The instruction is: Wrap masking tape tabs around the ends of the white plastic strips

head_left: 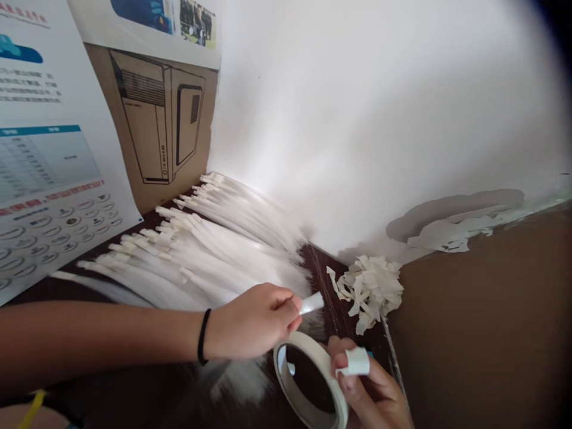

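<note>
My left hand (254, 322) pinches the end of a thin white strip (311, 303) near the front of a fanned pile of white strips (201, 250) lying on the dark table. My right hand (375, 390) holds a roll of white tape (308, 381) at the bottom of the view, with a short piece of tape (357, 361) stuck on a fingertip. A black band sits on my left wrist (204, 336).
A heap of crumpled tape scraps (370, 289) lies by the wall corner. More scraps (451, 232) rest on a brown surface (482, 333) to the right. A cardboard box (161, 119) and printed posters (49, 155) stand at the left. A white wall (379, 107) is behind.
</note>
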The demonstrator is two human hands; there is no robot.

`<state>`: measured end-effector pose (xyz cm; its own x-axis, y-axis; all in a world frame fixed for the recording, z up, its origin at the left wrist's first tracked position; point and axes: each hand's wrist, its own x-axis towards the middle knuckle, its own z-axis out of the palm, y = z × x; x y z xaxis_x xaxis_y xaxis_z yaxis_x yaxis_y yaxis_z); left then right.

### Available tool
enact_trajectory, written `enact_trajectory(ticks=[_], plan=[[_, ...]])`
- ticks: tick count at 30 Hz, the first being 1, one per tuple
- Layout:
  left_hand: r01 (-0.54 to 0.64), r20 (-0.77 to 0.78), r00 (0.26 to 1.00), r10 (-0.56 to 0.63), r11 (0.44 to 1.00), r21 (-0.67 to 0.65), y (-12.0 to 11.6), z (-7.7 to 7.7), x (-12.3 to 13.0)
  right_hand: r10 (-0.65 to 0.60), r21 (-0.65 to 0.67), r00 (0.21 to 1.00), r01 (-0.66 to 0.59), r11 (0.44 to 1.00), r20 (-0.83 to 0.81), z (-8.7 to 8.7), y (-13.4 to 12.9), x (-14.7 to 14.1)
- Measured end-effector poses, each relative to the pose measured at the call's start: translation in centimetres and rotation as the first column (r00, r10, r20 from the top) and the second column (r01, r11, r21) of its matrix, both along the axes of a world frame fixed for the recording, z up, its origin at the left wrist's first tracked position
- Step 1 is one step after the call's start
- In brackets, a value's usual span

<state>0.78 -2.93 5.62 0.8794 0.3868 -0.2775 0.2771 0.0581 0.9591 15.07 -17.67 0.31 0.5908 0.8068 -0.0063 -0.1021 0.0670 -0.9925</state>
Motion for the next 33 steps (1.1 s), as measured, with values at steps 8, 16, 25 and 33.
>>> enact_trajectory(ticks=[8,16,25,33], plan=[[0.288,0.072,0.95,-0.305,0.941,0.178,1.3,1.9,-1.0,-0.115,0.203,0.992,0.121,0.972,-0.043,-1.9,0.9,0.1],[0.401,0.033,0.89,-0.455,0.815,0.417,0.3,1.7,-1.4,-0.189,0.142,0.981,0.181,0.973,0.045,-0.4,1.5,-1.4],[0.396,-0.263,0.901,-0.344,0.409,0.822,-0.3,3.1,-1.2,-0.274,0.171,0.89,0.225,0.959,0.364,1.1,2.8,-0.3],[0.446,-0.379,0.88,-0.287,0.221,0.867,-1.1,2.6,-1.2,0.034,0.024,0.322,-0.174,0.984,0.946,2.9,3.2,0.9]])
